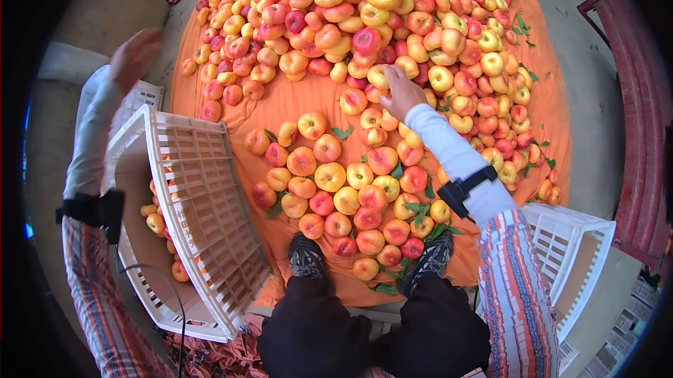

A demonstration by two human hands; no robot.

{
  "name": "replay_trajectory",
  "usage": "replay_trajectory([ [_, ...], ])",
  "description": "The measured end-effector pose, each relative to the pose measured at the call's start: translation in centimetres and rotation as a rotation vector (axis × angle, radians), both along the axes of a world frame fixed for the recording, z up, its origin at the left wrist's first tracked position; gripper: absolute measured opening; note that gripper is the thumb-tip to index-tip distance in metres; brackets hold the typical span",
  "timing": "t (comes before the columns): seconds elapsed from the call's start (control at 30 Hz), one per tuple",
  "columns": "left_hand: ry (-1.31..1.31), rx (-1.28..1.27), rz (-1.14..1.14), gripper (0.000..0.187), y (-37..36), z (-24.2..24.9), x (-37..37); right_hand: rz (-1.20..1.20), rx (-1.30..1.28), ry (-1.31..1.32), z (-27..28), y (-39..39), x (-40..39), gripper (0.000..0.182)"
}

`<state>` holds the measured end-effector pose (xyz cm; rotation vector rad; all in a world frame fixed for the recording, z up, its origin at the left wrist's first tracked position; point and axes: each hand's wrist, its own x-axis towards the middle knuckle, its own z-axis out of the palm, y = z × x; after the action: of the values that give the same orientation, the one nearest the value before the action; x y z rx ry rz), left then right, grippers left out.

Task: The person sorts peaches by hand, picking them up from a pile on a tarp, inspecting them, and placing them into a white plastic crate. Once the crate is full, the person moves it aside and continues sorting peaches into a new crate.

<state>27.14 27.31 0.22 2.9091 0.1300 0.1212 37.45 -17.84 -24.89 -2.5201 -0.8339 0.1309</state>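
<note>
My right hand [402, 95] reaches over the lower edge of a big heap of flat peaches [329, 35]. Its fingers and thumb close against a yellow-red flat peach [378, 77]; the underside of the grip is hidden. Off to the left, my left hand [137, 57] is raised above the white crates and smeared by motion, so its fingers do not show clearly. Nearest below it is a white plastic crate [203, 182], tilted, with some flat peaches [155, 222] inside. Loose flat peaches [330, 176] with a few green leaves lie before my feet.
An orange cloth [242, 129] lies under the fruit. Another white crate [571, 241] stands at the right, near a dark red bench [634, 119]. My shoes [306, 255] rest at the cloth's near edge. A cable [181, 308] hangs by the left crate.
</note>
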Motion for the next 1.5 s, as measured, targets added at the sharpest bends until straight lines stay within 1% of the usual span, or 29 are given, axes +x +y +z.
replay_trajectory([
  [0.03,0.057,-0.162,-0.079,0.034,-4.3,-1.5,2.3,0.003,-0.065,-0.019,-0.5,1.2,0.8,0.054],
  [0.07,0.101,-0.267,-0.092,0.033,-8.0,-3.6,4.0,0.007,-0.134,-0.039,-1.1,1.9,1.2,0.054],
  [0.1,0.138,-0.293,-0.193,0.030,-12.5,-4.9,4.7,-0.006,-0.178,-0.007,-1.1,2.2,1.3,0.054],
  [0.13,0.160,-0.288,-0.259,0.028,-15.2,-7.4,5.5,-0.018,-0.226,0.026,-0.5,2.3,1.4,0.053],
  [0.17,0.202,-0.375,-0.226,0.028,-17.9,-10.2,5.5,-0.028,-0.275,0.054,0.0,2.5,1.6,0.053],
  [0.2,0.254,-0.402,-0.225,0.029,-19.7,-12.8,5.4,-0.027,-0.267,0.079,0.2,2.3,1.7,0.052],
  [0.23,0.263,-0.398,-0.248,0.032,-20.8,-16.1,5.4,-0.023,-0.231,0.072,0.0,2.0,1.6,0.052],
  [0.3,0.315,-0.503,-0.118,0.033,-22.7,-22.6,5.2,-0.018,-0.164,0.060,-0.3,1.2,1.3,0.052],
  [0.33,0.303,-0.532,-0.079,0.035,-24.0,-24.7,4.9,-0.032,-0.100,0.077,-0.3,0.6,1.0,0.051],
  [0.37,0.291,-0.564,-0.038,0.038,-25.3,-26.1,4.6,-0.076,-0.004,0.051,-1.1,0.1,0.9,0.051],
  [0.43,0.158,-0.365,-0.053,0.045,-28.4,-27.0,4.4,-0.161,0.180,-0.003,-2.7,-1.1,0.6,0.052],
  [0.47,0.153,-0.331,-0.064,0.054,-29.4,-27.7,4.7,-0.242,0.234,0.170,-2.9,-1.6,0.3,0.052],
  [0.53,0.108,-0.276,-0.019,0.055,-31.0,-28.9,5.4,-0.207,0.296,0.102,-3.6,-2.3,0.0,0.054],
  [0.57,0.087,-0.246,0.002,0.056,-31.5,-29.4,5.8,-0.192,0.330,0.069,-4.2,-2.5,-0.1,0.055],
  [0.6,0.087,-0.206,-0.035,0.057,-31.9,-29.5,6.0,-0.175,0.382,-0.057,-5.3,-2.6,0.1,0.054],
  [0.7,0.110,-0.117,-0.053,0.057,-32.8,-30.1,7.2,-0.331,0.649,0.483,-7.9,-3.3,0.9,0.046],
  [0.73,0.141,-0.071,-0.047,0.058,-32.9,-30.1,7.3,-0.357,0.815,0.707,-4.7,-3.2,-0.1,0.035],
  [0.83,0.314,-0.172,-0.041,0.059,-32.7,-29.8,8.0,-0.421,0.943,0.867,-4.6,-4.6,-0.2,0.028],
  [0.93,0.264,-0.652,0.031,0.055,-30.9,-30.2,7.6,-0.512,1.151,1.063,-3.5,-6.3,-1.1,0.023],
  [0.97,0.287,-0.977,0.081,0.051,-30.7,-30.2,7.2,-0.532,1.220,1.117,-3.0,-6.8,-1.4,0.024],
  [1.03,0.317,-1.629,0.196,0.045,-30.6,-28.3,5.5,-0.520,1.283,1.187,-2.4,-7.5,-2.1,0.028],
  [1.07,0.328,-1.773,0.279,0.038,-30.9,-27.1,4.9,-0.502,1.303,1.198,-2.0,-7.7,-2.5,0.029],
  [1.17,0.373,-2.021,0.225,0.045,-30.5,-25.6,3.5,-0.429,1.315,1.259,-1.8,-7.9,-3.6,0.031],
  [1.2,0.352,-2.044,0.231,0.044,-30.7,-25.0,2.9,-0.403,1.318,1.279,-1.4,-7.7,-4.2,0.031],
  [1.3,0.410,-2.131,0.205,0.042,-30.6,-24.6,1.4,-0.304,1.302,1.320,-0.5,-7.3,-5.8,0.031],
  [1.4,0.347,-1.839,0.144,0.043,-30.4,-24.5,-0.3,-0.274,1.275,1.292,-0.2,-6.7,-7.2,0.034],
  [1.43,0.319,-1.734,0.119,0.044,-30.4,-25.0,-0.8,-0.255,1.292,1.343,0.0,-6.7,-7.6,0.034],
  [1.47,0.288,-1.698,0.075,0.045,-30.2,-25.6,-1.2,-0.239,1.308,1.395,0.2,-6.7,-8.0,0.035],
  [1.5,0.258,-1.719,0.084,0.045,-30.5,-25.0,-1.6,-0.222,1.323,1.446,0.5,-6.5,-8.4,0.035],
])
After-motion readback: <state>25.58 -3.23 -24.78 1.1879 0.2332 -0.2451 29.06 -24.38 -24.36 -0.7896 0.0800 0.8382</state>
